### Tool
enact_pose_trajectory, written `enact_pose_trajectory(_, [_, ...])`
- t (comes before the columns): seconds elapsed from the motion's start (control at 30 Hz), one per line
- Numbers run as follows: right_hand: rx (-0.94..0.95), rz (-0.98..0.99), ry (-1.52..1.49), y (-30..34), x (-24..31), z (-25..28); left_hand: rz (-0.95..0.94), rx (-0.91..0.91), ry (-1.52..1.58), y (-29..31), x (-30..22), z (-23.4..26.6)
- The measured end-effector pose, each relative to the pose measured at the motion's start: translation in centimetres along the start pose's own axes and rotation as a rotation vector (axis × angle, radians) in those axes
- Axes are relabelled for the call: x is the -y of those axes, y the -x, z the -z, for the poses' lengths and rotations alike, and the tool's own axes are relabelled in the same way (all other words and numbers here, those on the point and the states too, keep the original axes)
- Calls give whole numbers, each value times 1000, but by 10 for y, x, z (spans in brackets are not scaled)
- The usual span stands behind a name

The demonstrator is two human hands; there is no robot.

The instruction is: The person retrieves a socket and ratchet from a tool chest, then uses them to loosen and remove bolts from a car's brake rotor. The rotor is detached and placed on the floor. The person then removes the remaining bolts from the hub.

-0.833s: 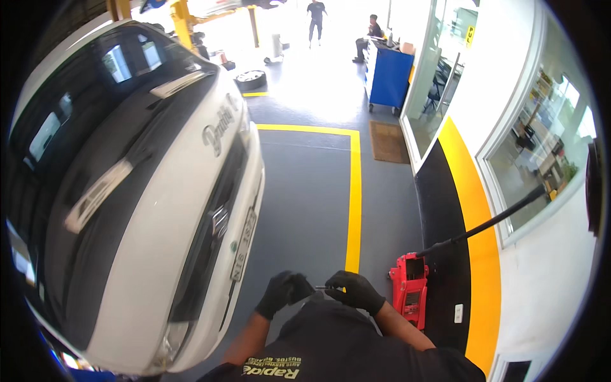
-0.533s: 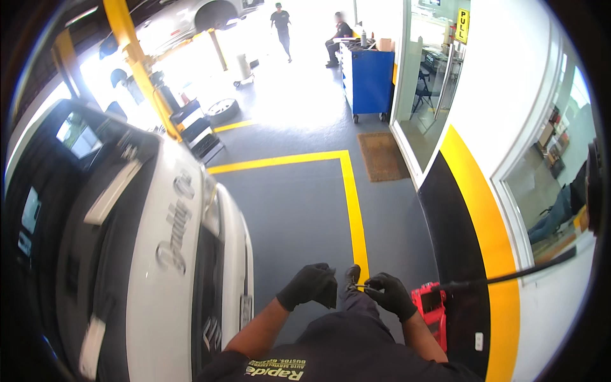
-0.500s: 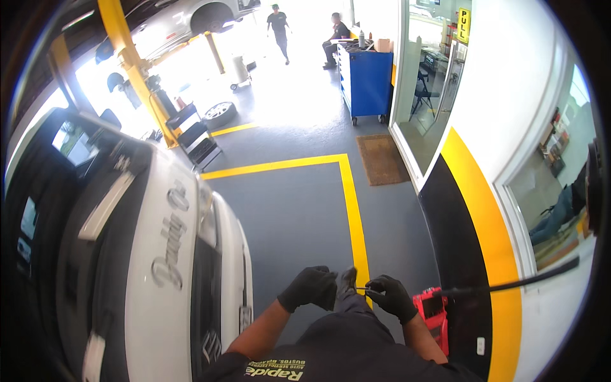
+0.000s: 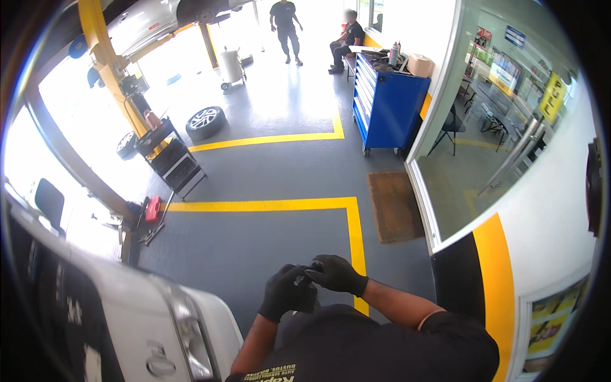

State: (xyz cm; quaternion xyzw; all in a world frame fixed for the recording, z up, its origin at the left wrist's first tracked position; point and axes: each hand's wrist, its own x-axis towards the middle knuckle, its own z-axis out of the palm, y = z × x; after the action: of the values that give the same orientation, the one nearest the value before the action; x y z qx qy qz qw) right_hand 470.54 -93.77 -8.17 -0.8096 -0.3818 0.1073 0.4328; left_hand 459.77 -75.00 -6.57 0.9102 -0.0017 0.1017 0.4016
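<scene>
Both hands wear black gloves and meet in front of my chest. My left hand (image 4: 286, 293) is curled, and my right hand (image 4: 336, 274) reaches over it, fingertips pinching a small dark object (image 4: 300, 279) held between the two hands. What the object is cannot be made out. A white car (image 4: 159, 325) stands close on my left, its front corner and headlight just below my left hand.
Yellow floor lines (image 4: 267, 205) mark a bay on the grey floor. A brown mat (image 4: 394, 207) lies by a glass office wall. A blue tool cabinet (image 4: 388, 105), a black tool cart (image 4: 168, 159), a loose tyre (image 4: 205, 121), a yellow lift post (image 4: 108, 60) and two people (image 4: 286, 25) are farther off.
The view has swung up and away from the car toward the workshop. The red floor jack by my right side has dropped out of view. My hands stay together at my chest.
</scene>
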Motion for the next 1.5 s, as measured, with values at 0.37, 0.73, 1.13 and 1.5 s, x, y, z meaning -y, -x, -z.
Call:
enact_pose_trajectory(0.37, [-102, -164, -141, -414, -210, 123, 82, 62, 38, -490, 231, 60])
enact_pose_trajectory(0.73, [-239, -699, 39, -657, -602, 272, 130, 800, -716, -700, 605, -5])
enact_pose_trajectory(1.13, [-1100, -816, -946, -1003, -859, 527, 225, 696, -591, -1104, 726, -50])
enact_pose_trajectory(1.5, [-1526, -462, -1007, -1096, -906, 700, -497, 200, -586, -1717, 761, -23])
